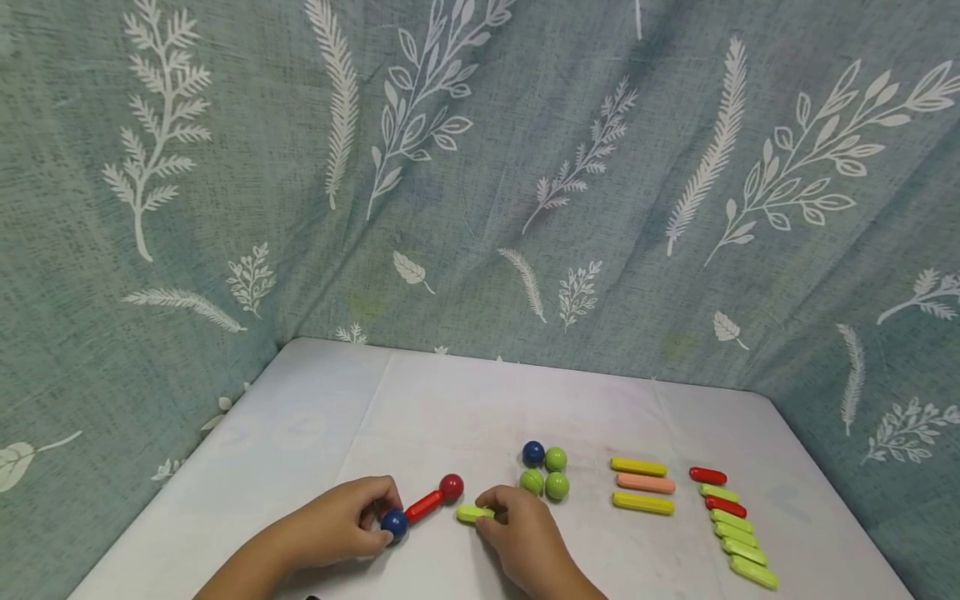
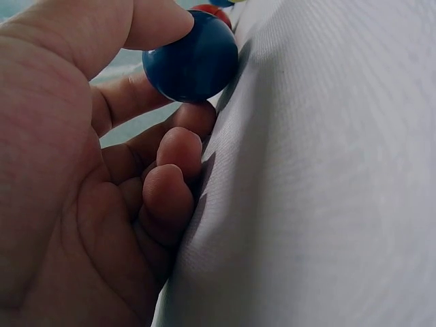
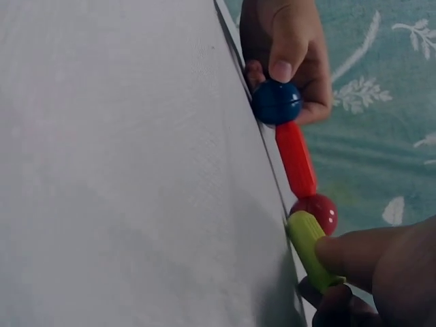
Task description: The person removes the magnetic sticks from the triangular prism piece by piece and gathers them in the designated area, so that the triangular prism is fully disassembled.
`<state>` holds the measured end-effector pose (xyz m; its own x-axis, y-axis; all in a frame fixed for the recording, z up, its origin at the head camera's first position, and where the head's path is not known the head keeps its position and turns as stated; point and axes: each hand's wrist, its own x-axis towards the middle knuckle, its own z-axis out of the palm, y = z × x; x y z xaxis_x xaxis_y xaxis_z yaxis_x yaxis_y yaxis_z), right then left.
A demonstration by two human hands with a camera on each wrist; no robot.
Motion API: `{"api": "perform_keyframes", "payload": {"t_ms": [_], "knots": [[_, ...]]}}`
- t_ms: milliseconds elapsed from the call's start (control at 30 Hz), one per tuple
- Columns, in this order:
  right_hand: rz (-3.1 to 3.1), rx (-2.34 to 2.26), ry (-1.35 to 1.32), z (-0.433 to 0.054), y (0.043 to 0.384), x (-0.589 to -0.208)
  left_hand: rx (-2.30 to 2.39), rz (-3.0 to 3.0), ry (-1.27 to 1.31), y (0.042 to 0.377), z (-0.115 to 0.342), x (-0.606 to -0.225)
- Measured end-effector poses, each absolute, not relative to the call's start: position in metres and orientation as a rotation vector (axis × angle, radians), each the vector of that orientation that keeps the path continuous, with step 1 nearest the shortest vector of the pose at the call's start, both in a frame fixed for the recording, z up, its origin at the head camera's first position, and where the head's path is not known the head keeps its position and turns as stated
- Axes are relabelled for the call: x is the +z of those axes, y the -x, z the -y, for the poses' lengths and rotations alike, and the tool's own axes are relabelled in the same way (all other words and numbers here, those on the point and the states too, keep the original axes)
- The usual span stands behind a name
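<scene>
My left hand point(image 1: 347, 518) pinches a blue ball point(image 1: 394, 524) between thumb and fingers, low on the white table. From that ball a short red rod point(image 1: 424, 506) runs to a red ball point(image 1: 452, 487), the three joined in a line. In my right hand point(image 1: 523, 533) is a short light-green rod point(image 1: 471, 513), held between thumb and fingers. Its free end points left, toward the joined pieces, and in the head view a gap parts it from the red ball. The left wrist view shows the blue ball point(image 2: 192, 60) at the thumb tip, the other fingers curled below.
Beyond my right hand sit a dark blue ball point(image 1: 533, 453) and several green balls point(image 1: 557, 486). Farther right lie two yellow rods point(image 1: 642, 502) and an orange rod point(image 1: 646, 483). A column of short green and red rods point(image 1: 741, 551) lies near the table's right side. Patterned cloth point(image 1: 480, 208) surrounds the table.
</scene>
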<state>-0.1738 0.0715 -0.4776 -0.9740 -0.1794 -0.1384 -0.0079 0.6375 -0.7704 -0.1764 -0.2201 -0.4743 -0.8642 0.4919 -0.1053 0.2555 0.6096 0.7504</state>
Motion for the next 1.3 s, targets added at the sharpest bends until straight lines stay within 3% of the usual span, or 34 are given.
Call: {"api": "perform_keyframes", "payload": {"t_ms": [1067, 1300], "knots": [[-2.656, -0.959, 0.114, -0.175, 0.174, -0.468, 1.135, -2.513, -0.589, 0.176, 0.221, -0.473], [-2.77, -0.992, -0.088, -0.213, 0.171, -0.461, 1.133, -2.517, -0.595, 0.177, 0.22, -0.475]]}}
